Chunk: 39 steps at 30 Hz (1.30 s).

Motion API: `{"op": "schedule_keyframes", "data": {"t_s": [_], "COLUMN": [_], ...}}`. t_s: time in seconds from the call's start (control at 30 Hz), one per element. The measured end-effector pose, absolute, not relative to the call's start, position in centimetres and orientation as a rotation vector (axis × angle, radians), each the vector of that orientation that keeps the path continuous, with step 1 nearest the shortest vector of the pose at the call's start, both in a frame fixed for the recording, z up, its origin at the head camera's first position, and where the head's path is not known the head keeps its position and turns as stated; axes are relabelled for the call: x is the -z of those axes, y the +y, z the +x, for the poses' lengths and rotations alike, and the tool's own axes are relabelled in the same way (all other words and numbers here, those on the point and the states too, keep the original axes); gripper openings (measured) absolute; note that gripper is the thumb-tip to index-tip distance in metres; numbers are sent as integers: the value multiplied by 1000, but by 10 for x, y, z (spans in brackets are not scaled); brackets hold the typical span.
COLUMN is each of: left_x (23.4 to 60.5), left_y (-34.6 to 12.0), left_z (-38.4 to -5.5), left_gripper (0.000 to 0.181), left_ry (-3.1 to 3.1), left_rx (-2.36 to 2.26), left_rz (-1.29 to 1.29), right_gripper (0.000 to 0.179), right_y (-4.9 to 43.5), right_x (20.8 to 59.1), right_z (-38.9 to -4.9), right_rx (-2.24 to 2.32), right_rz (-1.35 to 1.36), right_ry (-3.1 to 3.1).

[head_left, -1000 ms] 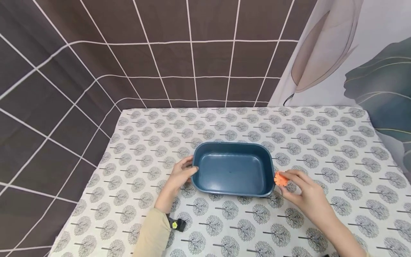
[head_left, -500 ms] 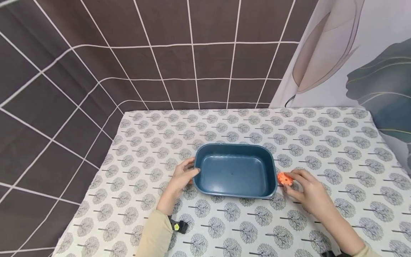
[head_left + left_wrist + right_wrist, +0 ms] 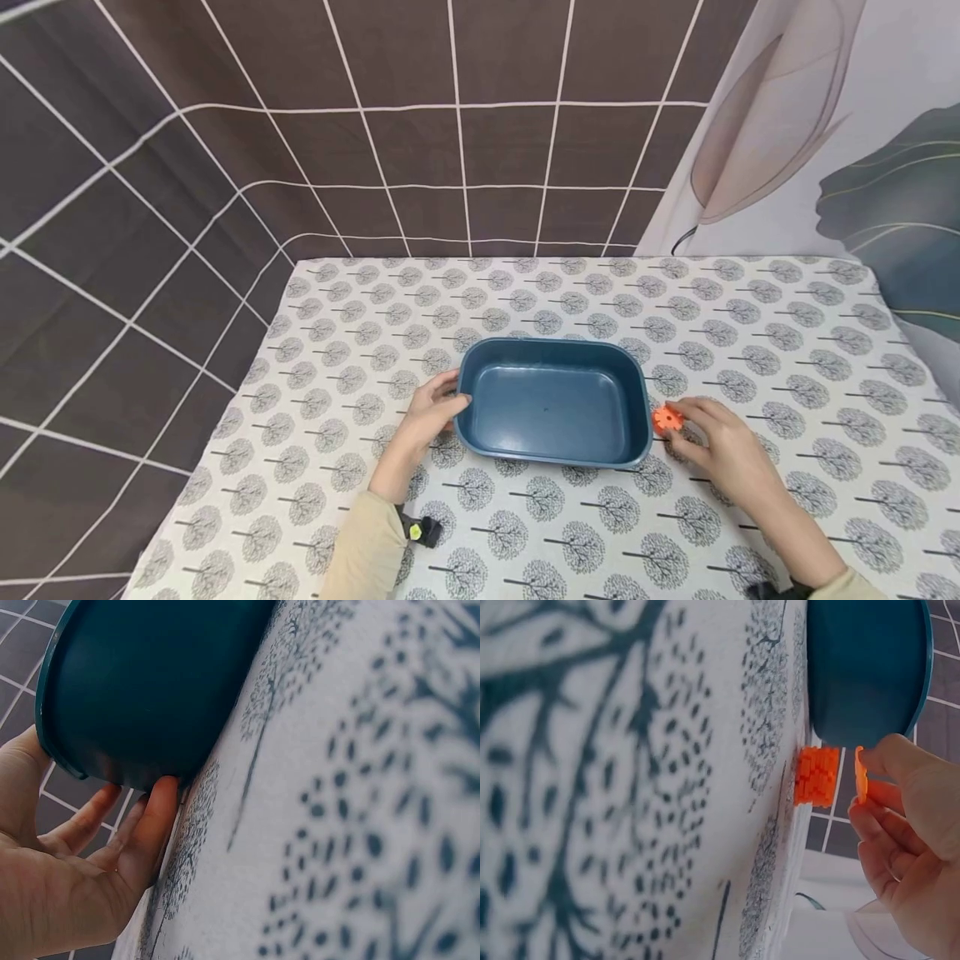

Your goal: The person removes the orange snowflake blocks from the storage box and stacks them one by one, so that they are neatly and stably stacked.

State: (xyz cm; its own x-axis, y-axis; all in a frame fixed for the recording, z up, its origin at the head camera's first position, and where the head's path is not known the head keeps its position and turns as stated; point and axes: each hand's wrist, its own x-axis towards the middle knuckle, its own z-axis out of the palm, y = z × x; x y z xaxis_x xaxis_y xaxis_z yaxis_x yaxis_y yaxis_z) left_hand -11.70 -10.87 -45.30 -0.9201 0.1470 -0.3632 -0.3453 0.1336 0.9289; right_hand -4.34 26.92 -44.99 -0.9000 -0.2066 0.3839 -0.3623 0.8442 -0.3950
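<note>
A dark blue plastic basin (image 3: 547, 408) with rounded corners sits on the patterned cloth. My left hand (image 3: 431, 417) grips its left end, thumb over the rim and fingers against the outer wall, as the left wrist view also shows. At the basin's right end, my right hand (image 3: 723, 450) pinches a thin orange notched disc (image 3: 861, 776) by its edge between thumb and fingers. Just below that disc, a short stack of orange notched pieces (image 3: 817, 778) stands on the cloth beside the basin. From the head view, disc and stack overlap, with a centre hole showing.
A white cloth (image 3: 540, 550) printed with grey trees covers the table. Behind it hangs a dark curtain (image 3: 420, 150) with white grid lines, and a leaf-patterned curtain (image 3: 780, 150) is at the right. A black cord (image 3: 682, 240) shows by the table's back edge.
The head view has shifted slightly, so everything sits a little further right. The orange centre hole shows now but did not a second ago. Both hands keep their places around the basin.
</note>
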Motion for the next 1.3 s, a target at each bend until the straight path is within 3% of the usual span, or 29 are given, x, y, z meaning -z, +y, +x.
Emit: {"op": "schedule_keyframes", "data": {"t_s": [0.23,0.53,1.17,1.3], "left_x": [430,460,464,464], "left_y": [-105,-110,-110,-117], "left_z": [-109,-118,-118,-115], "left_gripper": [58,59,57,67], "left_ry": [2045,2032,2153,2196], "left_rx": [-1863,-1894,-1814,-1814], "left_rz": [-148,-177,-191,-174], "right_gripper": [43,47,47,49], "right_y": [271,272,271,265], "right_x": [453,456,452,448], "right_z": [-44,-45,-37,-34], "right_rx": [-652,-658,-709,-803], "right_rz": [432,463,356,251], "right_ry": [-2734,-2733,-2730,-2650]}}
